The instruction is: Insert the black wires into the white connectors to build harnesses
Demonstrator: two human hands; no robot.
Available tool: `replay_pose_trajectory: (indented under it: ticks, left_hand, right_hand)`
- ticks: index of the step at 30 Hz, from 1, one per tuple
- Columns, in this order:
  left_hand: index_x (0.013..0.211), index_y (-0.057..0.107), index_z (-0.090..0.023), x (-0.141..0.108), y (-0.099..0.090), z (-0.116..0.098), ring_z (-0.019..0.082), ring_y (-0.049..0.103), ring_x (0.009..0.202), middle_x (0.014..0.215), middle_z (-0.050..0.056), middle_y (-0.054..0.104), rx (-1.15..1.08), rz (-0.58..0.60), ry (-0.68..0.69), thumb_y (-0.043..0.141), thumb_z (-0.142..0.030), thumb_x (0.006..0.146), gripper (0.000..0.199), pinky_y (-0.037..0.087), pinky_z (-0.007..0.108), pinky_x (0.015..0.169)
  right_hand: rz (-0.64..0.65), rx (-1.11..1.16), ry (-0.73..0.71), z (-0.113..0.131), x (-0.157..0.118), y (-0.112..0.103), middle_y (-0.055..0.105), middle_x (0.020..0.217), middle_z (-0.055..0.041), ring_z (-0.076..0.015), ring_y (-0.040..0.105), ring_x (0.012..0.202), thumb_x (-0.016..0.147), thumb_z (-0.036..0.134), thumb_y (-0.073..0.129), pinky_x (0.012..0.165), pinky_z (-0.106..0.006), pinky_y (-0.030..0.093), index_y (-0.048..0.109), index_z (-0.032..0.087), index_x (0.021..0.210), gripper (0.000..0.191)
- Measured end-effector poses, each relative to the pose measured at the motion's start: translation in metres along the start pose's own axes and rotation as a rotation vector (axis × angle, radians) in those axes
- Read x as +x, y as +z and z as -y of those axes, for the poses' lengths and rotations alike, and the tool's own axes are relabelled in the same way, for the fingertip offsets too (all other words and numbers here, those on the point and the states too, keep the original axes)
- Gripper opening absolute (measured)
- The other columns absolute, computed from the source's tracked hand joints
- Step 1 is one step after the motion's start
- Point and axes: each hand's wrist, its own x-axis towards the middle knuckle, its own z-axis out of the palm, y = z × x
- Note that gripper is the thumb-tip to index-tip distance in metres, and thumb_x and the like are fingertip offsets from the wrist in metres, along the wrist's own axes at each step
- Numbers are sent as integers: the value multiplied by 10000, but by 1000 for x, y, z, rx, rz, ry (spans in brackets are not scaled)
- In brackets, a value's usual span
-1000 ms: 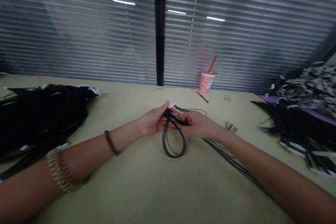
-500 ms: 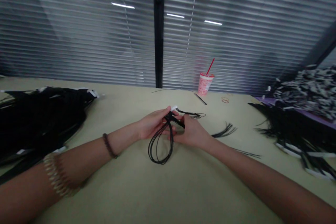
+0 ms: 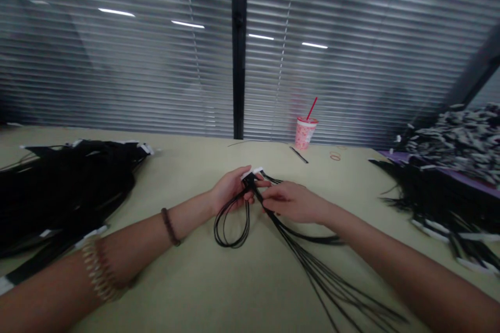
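My left hand [image 3: 234, 190] grips a black wire harness [image 3: 249, 182] near its white connector [image 3: 258, 170]. From that grip a wire loop [image 3: 231, 245] hangs down over the table. My right hand [image 3: 295, 202] is just to the right, its fingers closed around the black wires [image 3: 279, 226] close to the left hand; its fingertips are partly hidden. Below the right hand the loose wire ends fan out toward the lower right. More wires stretch behind the right hand's knuckles.
A large pile of black wire harnesses [image 3: 78, 182] lies at the left. More black harnesses [image 3: 441, 197] and a heap of white-ended pieces [image 3: 461, 140] are at the right. Toward the back stand a pink cup with a straw [image 3: 305, 133], rubber bands [image 3: 335, 156] and a short black strip [image 3: 299, 155].
The long wires now fan out below my right hand toward the lower right. My right hand has shifted slightly right, away from the connector. The view has tilted up a little.
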Motion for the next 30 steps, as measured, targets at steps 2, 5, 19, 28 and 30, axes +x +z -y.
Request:
replay_pose_trajectory:
  ticks: [2,5,19,28,30]
  left_hand:
    - [851,559,-125,0,1,1,55,427,367,867,85,636,31,29,4,366,-342,816,293,412,215,418]
    - [857,560,-120,2,2,5,59,421,354,733,65,626,86,35,26,354,-346,826,307,394,202,397]
    - [1015,530,-152,3,1,12,115,531,461,633,34,575,239,2,126,420,-405,800,350,413,214,461]
    - [942,549,-146,6,-4,12,103,504,427,746,59,621,186,41,122,383,-375,817,309,425,240,469]
    - [944,539,-148,6,-4,10,84,486,417,851,81,632,165,30,96,383,-380,816,308,428,235,475]
  right_hand:
    - [116,128,1,1,-2,-5,524,593,27,-86,500,569,763,176,444,533,-196,359,559,161,626,180]
    - [130,327,100,-5,0,-2,577,709,-4,-96,551,608,784,229,424,526,-197,386,589,160,720,191]
    - [-458,-66,104,-27,17,21,583,576,-16,-87,453,495,789,269,444,475,-209,282,640,148,672,258]
    - [-402,-118,65,-16,10,1,537,526,35,-69,425,450,688,170,513,460,-189,269,579,174,791,122]
    - [-339,143,114,-13,8,-11,481,470,58,-57,385,405,671,157,509,420,-178,249,567,170,808,149]
